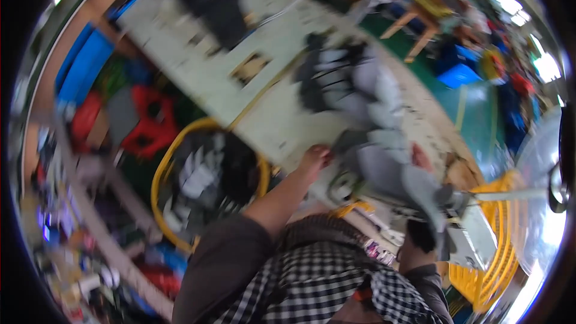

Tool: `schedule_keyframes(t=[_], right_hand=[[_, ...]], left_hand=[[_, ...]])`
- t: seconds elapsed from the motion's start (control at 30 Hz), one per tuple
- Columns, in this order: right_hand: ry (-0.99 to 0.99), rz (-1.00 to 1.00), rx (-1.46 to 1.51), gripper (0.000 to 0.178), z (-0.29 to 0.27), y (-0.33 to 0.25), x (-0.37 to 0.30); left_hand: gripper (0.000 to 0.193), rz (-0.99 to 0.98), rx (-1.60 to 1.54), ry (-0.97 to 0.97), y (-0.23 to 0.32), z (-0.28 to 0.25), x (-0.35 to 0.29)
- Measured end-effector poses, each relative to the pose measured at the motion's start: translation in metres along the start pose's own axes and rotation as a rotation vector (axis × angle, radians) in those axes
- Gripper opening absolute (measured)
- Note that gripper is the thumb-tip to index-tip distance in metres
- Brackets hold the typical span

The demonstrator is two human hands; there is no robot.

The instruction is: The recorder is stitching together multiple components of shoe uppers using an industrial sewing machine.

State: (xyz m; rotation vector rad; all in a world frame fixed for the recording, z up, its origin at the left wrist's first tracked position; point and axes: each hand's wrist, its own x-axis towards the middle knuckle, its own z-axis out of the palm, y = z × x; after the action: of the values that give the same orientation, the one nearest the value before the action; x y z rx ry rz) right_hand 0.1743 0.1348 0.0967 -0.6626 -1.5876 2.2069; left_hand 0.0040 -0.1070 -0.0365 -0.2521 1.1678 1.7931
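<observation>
Looks like the grey cut pieces (387,165) heaped on the desk (285,135) are mid-handling, left hand (315,159) loosely curled beside them, right hand (421,157) mostly hidden, can't tell if either's fingers grip anything, so next probably calls for steadying the heap.

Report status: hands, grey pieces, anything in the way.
Left hand beside grey pieces, contact unclear. Right hand mostly hidden behind them. Pieces overlapping over table, blocking that grip.
</observation>
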Motion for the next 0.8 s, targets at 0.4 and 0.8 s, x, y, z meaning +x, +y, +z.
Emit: schedule_keyframes(t=[0.4,0.8], right_hand=[[0.673,-0.186,-0.363,0.04,-0.008,0.054,-0.114],[0.322,0.244,-0.738,0.022,-0.008,0.064,-0.23]], left_hand=[[0.038,0.01,0.417,0.763,-0.113,-0.24,-0.157],[0.105,-0.183,0.379,0.852,-0.078,-0.259,-0.083]])
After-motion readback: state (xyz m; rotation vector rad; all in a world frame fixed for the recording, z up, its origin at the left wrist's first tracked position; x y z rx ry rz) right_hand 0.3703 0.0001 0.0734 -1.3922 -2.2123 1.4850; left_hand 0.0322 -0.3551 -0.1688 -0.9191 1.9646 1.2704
